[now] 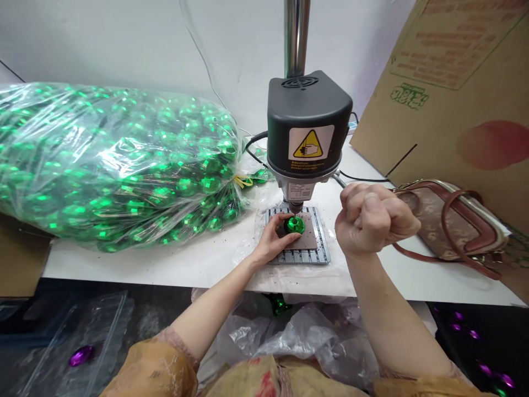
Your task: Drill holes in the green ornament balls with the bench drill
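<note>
A small bench drill press stands on the white table, its bit down over a slotted metal base plate. My left hand pinches a shiny green faceted ball on a brown pad right under the bit. My right hand is a closed fist wrapped round the drill's feed lever, whose metal rod pokes out toward the machine.
A large clear plastic bag full of green balls lies on the table's left. A cardboard box leans at the right, with a brown handbag in front of it. Plastic bags and purple balls lie below the table edge.
</note>
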The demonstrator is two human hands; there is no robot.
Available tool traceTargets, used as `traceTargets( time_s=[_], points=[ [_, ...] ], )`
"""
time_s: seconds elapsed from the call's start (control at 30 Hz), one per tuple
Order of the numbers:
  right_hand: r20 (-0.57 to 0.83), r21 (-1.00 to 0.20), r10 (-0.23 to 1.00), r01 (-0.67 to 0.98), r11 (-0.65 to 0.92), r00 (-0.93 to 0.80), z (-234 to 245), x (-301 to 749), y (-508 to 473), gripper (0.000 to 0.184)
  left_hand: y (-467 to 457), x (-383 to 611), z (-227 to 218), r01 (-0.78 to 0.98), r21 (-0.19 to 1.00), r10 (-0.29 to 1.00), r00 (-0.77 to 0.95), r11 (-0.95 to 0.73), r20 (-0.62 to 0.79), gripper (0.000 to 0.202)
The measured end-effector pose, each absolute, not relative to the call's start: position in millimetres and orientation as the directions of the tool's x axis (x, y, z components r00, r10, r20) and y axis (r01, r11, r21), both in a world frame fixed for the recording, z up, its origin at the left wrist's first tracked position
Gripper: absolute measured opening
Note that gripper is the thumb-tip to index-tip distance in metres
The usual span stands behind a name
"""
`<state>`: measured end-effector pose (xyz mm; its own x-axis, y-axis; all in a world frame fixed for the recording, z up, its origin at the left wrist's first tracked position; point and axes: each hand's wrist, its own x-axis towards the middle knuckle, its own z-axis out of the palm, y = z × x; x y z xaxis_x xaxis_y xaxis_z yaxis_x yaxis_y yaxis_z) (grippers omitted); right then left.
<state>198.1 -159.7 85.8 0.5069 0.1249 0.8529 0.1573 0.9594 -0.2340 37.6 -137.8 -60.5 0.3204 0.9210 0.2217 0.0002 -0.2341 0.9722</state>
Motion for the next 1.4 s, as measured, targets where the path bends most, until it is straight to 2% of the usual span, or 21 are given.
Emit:
traceTargets(
  time_s=[0.33, 0.47, 0.53, 0.67, 0.77, 0.87, 0.97, 1.07, 1.13, 1.2, 1.3, 1.37, 1.4],
  points=[
    [0.874, -0.219, 0.108, 0.185, 0.958, 0.474, 73.6, 200.2, -160.5, 0.048, -137.5, 37.5, -59.3, 0.012, 0.967, 0.918, 0.319, -0.253, 0.236, 0.064],
    [0.843, -0.249, 0.117, 0.188, 0.950, 0.525, 81.2, 194.8, -163.5, 0.051, -137.9, 37.4, -58.7, 0.010, 0.968, 0.918, 0.321, -0.251, 0.235, 0.065],
    [0.793, -0.333, 0.181, 0.166, 0.928, 0.581, 97.0, 192.3, -164.5, 0.052, -138.2, 38.2, -57.5, 0.011, 0.968, 0.919, 0.317, -0.252, 0.235, 0.064],
    [0.667, -0.575, 0.408, 0.083, 0.814, 0.624, 138.0, 193.7, -160.2, 0.045, -140.7, 41.6, -52.4, 0.013, 0.968, 0.931, 0.278, -0.251, 0.238, 0.063],
    [0.630, -0.624, 0.497, 0.007, 0.781, 0.597, 155.8, 197.5, -153.6, 0.045, -151.9, 38.9, -46.0, 0.064, 0.950, 0.936, 0.202, -0.305, 0.287, 0.054],
    [0.653, -0.607, 0.486, 0.017, 0.795, 0.581, 157.6, 198.5, -150.3, 0.046, -179.0, 23.9, -41.2, 0.170, 0.873, 0.884, 0.195, -0.458, 0.425, 0.042],
    [0.679, -0.587, 0.457, 0.051, 0.808, 0.575, 153.3, 197.0, -150.8, 0.046, -220.3, -2.7, -45.0, 0.239, 0.701, 0.717, 0.445, -0.672, 0.536, 0.036],
    [0.684, -0.586, 0.441, 0.077, 0.807, 0.581, 151.0, 196.2, -151.7, 0.045, -261.9, -31.4, -59.5, 0.283, 0.465, 0.508, 0.714, -0.839, 0.482, 0.037],
    [0.679, -0.589, 0.437, 0.082, 0.804, 0.590, 150.8, 196.5, -151.4, 0.044, -280.8, -47.2, -70.8, 0.299, 0.366, 0.439, 0.802, -0.882, 0.404, 0.040],
    [0.676, -0.585, 0.428, 0.083, 0.807, 0.600, 150.7, 196.9, -150.3, 0.044, -286.5, -58.3, -78.4, 0.303, 0.329, 0.421, 0.819, -0.894, 0.390, 0.042],
    [0.678, -0.570, 0.409, 0.086, 0.817, 0.610, 149.8, 197.4, -148.3, 0.045, -260.9, -62.5, -76.2, 0.311, 0.334, 0.451, 0.712, -0.890, 0.538, 0.037],
    [0.682, -0.562, 0.401, 0.087, 0.823, 0.612, 148.9, 197.6, -147.4, 0.045, -218.6, -55.4, -65.9, 0.399, 0.389, 0.557, 0.586, -0.830, 0.589, 0.031],
    [0.684, -0.557, 0.398, 0.087, 0.826, 0.611, 148.5, 197.6, -147.1, 0.045, -191.3, -49.0, -59.2, 0.471, 0.426, 0.634, 0.533, -0.772, 0.560, 0.029]
  ],
)
